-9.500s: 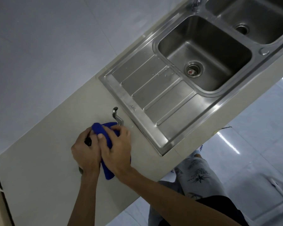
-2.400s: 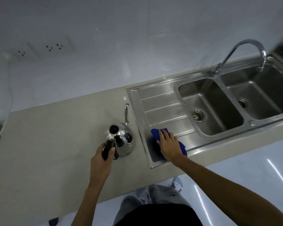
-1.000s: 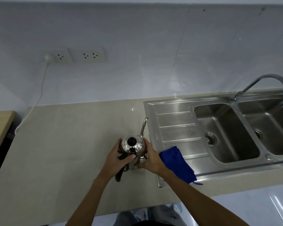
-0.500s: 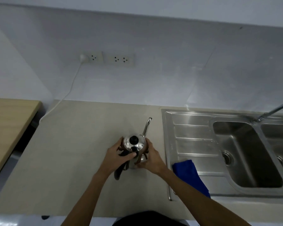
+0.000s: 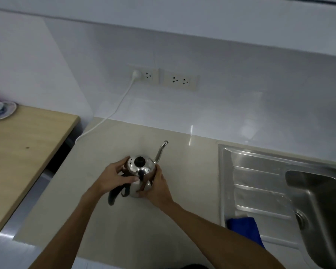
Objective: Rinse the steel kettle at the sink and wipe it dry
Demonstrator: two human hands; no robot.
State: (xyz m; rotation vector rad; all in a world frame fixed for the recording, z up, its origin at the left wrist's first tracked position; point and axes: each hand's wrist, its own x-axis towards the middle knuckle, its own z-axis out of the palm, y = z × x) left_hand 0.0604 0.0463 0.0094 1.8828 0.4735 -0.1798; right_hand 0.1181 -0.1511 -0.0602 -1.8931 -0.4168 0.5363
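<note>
The steel kettle (image 5: 142,169) stands upright on the beige counter (image 5: 109,220), left of the sink. It has a black lid knob, a thin curved spout pointing up and to the right, and a black handle toward me. My left hand (image 5: 114,176) grips its left side above the handle. My right hand (image 5: 156,186) holds its right side near the base. The blue cloth (image 5: 244,230) lies on the steel drainboard (image 5: 260,177), apart from both hands.
The sink basin (image 5: 322,206) sits at the right edge. A wooden table (image 5: 21,152) with a saucer (image 5: 2,111) stands left of the counter, across a gap. A white cable (image 5: 113,117) runs from a wall socket (image 5: 147,75) down the counter's back left corner.
The cloth was left on the drainboard and my right hand joined the left on the kettle. The view has since swung left; both hands still hold the kettle on the counter.
</note>
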